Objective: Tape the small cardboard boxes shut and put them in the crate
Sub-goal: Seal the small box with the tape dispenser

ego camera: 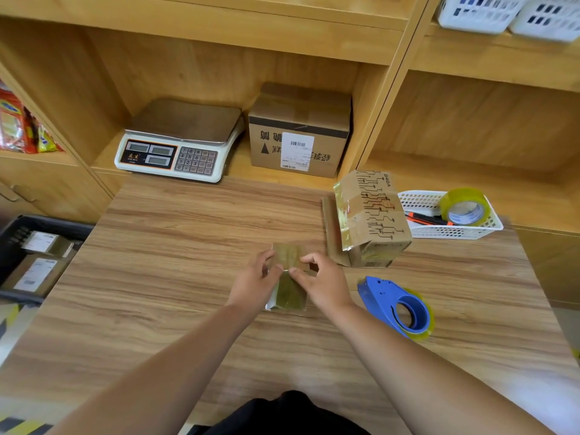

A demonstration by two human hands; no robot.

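Hands on small box at mid-table

Crate (12,246), dark and open-topped, sits off the wooden table (172,246) at nine o'clock. It holds labelled packages (37,271) lying flat. At eleven o'clock a weighing scale (179,142) stands on the shelf ledge, its keypad facing the person. Just beside it, at twelve o'clock, is a larger carton (298,136) with a white shipping label.

At the middle of the table the small box (288,290) lies under both hands, wrapped in shiny tape. The left hand (257,282) grips its nine o'clock edge with curled fingers and thumb. The right hand (320,284) pinches it from three o'clock, thumb and forefinger meeting the left thumb on the top face.

At two o'clock from the hands a printed, taped box (370,221) leans tilted on top of a flatter one. At four o'clock a blue tape dispenser (398,306) rests on its side on the table, near the right wrist. Further out, at two o'clock, a white basket (455,230) holds a tape roll (464,207) and an orange-and-black cutter (426,218).
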